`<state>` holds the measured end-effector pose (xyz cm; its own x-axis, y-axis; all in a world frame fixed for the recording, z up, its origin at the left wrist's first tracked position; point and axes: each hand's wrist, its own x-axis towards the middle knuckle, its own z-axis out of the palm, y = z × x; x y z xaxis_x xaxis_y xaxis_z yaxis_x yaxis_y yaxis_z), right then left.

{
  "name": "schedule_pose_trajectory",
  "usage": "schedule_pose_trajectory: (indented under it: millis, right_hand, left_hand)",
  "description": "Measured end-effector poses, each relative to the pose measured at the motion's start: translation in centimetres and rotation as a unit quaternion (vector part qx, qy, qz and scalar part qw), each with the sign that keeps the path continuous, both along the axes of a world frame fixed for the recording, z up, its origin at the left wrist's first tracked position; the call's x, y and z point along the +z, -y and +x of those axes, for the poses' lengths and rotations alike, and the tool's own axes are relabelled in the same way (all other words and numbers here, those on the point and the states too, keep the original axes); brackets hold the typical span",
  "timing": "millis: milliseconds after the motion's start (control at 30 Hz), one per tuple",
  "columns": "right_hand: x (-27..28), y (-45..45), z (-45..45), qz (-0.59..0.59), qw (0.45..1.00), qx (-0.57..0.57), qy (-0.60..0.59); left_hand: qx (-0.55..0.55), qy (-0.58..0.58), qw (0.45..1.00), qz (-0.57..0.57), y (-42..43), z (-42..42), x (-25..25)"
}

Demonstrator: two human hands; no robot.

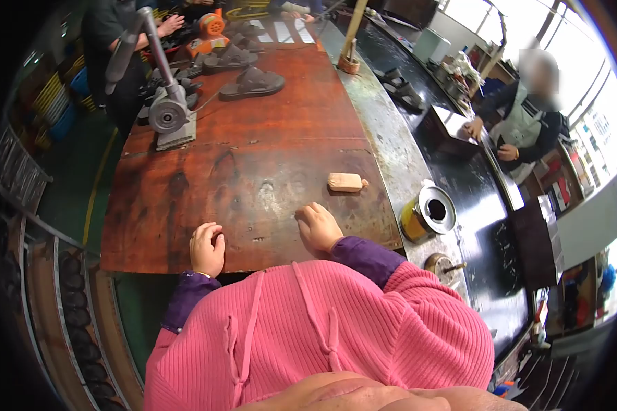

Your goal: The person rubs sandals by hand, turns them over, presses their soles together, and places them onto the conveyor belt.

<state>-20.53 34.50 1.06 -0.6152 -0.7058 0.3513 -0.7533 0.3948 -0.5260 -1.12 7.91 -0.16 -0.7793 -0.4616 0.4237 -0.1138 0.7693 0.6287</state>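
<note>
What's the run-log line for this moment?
left hand: at table's near edge | right hand: nearest tan block | sandals: farther along table

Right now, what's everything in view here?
Wooden table: one, reddish, centre
Small block: one, tan, table's right
Sandals: several, dark, table and counter
Piped machine: one, grey, table's left
Orange machine: one, orange, far end
Papers: several, white, far end
Can: one, yellow and silver, right ledge
Counter: one, black, right
Workers: at least two, dark clothes, both sides
Rack: one, grey, lower left
Left hand: one, purple sleeve, on table
Right hand: one, purple sleeve, on table
</note>
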Motion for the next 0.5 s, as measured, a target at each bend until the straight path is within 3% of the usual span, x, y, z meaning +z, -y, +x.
schedule_pose_trajectory:
  millis: [67, 300, 367, 433, 500]
  right_hand:
    - [0.2, 0.0, 0.0, 0.003, 1.0, -0.007, 0.001]
    - [1.2, -0.6, 0.9, 0.012, 1.0, -0.022, 0.014]
    - [1.1, -1.0, 0.8, 0.008, 0.999, -0.04, 0.019]
    - [0.6, -2.0, 0.6, 0.002, 0.998, -0.055, 0.026]
    - [0.9, -3.7, 1.0, 0.031, 0.996, -0.088, 0.014]
  left_hand:
    - [0.0, 0.007, 1.0, 0.002, 0.0, 0.0, 0.1]
    - [0.003, -0.147, 0.98, 0.131, 1.5, 4.9, 0.5]
    - [0.074, -0.157, 0.975, 0.139, 3.8, 9.1, -2.0]
    - [0.192, -0.086, 0.944, 0.255, 6.6, 14.7, -5.5]
    - [0.293, 0.023, 0.908, 0.298, 10.4, 22.0, -15.2]
